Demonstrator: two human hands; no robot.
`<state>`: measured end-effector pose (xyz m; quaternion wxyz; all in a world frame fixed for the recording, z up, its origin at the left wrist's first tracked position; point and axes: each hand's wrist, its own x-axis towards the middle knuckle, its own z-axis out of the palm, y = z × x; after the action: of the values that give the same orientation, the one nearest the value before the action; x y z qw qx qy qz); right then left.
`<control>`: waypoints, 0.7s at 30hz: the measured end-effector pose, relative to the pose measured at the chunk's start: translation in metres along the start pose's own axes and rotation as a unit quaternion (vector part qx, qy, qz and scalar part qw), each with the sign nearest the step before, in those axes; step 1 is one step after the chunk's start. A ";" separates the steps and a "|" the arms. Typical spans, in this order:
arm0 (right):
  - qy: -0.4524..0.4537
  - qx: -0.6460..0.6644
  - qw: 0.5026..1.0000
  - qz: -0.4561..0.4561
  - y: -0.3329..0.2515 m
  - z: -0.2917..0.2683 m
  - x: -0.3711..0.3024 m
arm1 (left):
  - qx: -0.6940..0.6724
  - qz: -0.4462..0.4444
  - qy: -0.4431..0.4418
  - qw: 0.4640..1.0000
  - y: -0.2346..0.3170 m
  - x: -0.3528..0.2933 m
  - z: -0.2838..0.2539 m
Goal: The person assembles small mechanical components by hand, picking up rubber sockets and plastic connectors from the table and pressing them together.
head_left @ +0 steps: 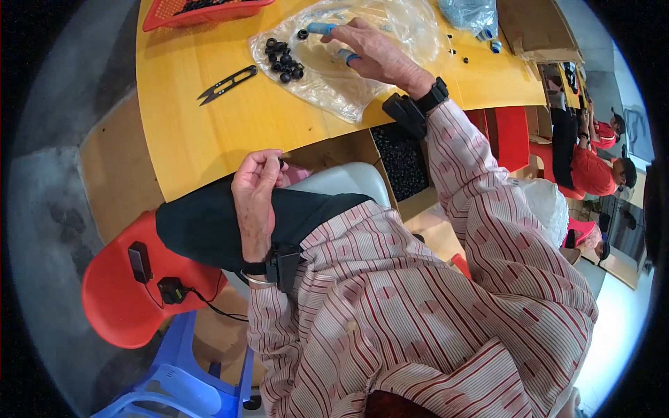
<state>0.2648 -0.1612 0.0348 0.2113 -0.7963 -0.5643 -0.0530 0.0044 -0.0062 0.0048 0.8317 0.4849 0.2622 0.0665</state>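
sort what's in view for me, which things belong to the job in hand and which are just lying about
Seem part of the job:
- small black piece at the left hand's fingertips
- black rings on the clear plastic, near the right hand

Seem just lying about:
- snips, untouched, though possibly a job tool
- black devices on the red chair

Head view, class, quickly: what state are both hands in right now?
Left hand: closed, pinching a small black piece.
Right hand: open, just beside a lone black ring on the plastic bag.
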 end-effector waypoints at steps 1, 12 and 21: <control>-0.041 0.023 0.999 0.022 0.000 -0.001 -0.001 | -0.002 -0.001 -0.001 1.000 -0.001 0.000 -0.001; -0.054 0.012 0.998 0.007 0.012 0.008 -0.009 | 0.002 -0.005 0.000 1.000 0.001 0.000 0.001; -0.055 -0.003 0.998 0.029 0.013 0.012 -0.013 | 0.009 -0.004 -0.001 1.000 0.001 0.001 0.001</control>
<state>0.2700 -0.1712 0.0164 0.1795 -0.8148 -0.5512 -0.0048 0.0057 -0.0062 0.0057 0.8277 0.4915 0.2638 0.0606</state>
